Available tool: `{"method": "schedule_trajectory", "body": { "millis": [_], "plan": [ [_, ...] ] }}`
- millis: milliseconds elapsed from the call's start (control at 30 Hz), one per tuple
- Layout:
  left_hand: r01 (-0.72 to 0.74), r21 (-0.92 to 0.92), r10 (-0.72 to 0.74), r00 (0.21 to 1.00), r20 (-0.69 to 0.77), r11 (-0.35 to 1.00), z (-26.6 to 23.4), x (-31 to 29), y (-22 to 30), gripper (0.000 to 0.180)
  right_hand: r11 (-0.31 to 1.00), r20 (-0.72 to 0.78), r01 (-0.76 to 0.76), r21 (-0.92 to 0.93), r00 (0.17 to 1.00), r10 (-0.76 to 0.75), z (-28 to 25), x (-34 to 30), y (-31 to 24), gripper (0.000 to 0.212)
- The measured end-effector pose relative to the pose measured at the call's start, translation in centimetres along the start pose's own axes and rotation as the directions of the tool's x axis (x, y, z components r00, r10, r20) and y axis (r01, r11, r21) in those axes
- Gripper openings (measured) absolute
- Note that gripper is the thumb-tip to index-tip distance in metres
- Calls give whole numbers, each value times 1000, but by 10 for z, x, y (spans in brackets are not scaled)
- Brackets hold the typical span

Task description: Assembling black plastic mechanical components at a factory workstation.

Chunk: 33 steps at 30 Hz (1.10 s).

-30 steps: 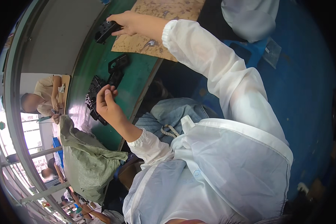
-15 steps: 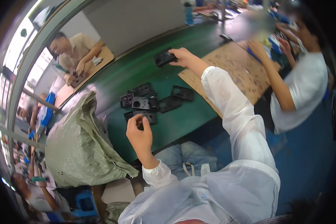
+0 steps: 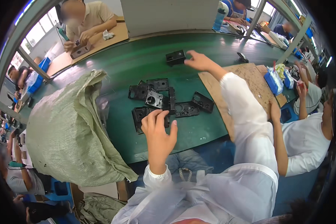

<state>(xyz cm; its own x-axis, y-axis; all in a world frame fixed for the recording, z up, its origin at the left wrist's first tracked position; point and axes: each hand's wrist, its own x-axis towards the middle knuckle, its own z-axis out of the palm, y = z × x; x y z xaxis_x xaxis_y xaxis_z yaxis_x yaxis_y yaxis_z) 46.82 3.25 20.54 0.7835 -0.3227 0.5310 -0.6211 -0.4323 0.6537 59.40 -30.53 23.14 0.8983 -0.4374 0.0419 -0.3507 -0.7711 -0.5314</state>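
A: What does the black box (image 3: 175,58) look like?

B: It's dark all over, like a chunky brick, with little round spots on it. It sits on the green table (image 3: 194,130), past the pile of black parts (image 3: 153,98).

A: Is the right hand (image 3: 202,61) holding it?

B: Its thumb and fingers are apart, right by the box's side. I can't tell if they touch it.

A: And the left hand (image 3: 159,136)?

B: Its fingers are spread over the near end of the pile. I can't tell if they touch the parts, because the hand hides some of them.

A: What are those parts like?

B: Flat and black, with holes and bumps. Some lie on top of others. One looks a bit grey and shiny.

A: What else is around?

B: A big, crinkly green sack (image 3: 71,138) bulges up left of the pile. A brown board (image 3: 255,84) with dark marks lies on the right, under the right sleeve (image 3: 237,100). Across the table there's a blue bottle (image 3: 219,20).
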Motion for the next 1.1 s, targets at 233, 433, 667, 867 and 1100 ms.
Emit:
{"method": "schedule_trajectory", "body": {
  "millis": [233, 433, 667, 867, 1100],
  "plan": [
    [-80, -232, 89, 996, 29, 969, 13, -4, 17, 37, 874, 494, 473, -113, 790, -364, -15, -144, 24, 99],
    [-94, -243, 113, 992, 63, 966, 21, -5, 32, 42, 880, 312, 437, -184, 875, -370, -10, -174, 12, 92],
    [319, -738, -123, 943, 308, 595, 30, -10, 33, 49, 701, 185, 709, -84, 702, -688, -42, -237, -46, 93],
    [475, -877, -97, 872, 481, -76, 34, -9, 38, 51, 544, -197, 650, 531, 719, -667, -28, -251, -42, 101],
    [533, -806, -36, 828, 559, -257, 55, -26, 48, 50, 358, -157, 433, 827, 791, -592, -23, -240, -22, 111]
  ]
}}
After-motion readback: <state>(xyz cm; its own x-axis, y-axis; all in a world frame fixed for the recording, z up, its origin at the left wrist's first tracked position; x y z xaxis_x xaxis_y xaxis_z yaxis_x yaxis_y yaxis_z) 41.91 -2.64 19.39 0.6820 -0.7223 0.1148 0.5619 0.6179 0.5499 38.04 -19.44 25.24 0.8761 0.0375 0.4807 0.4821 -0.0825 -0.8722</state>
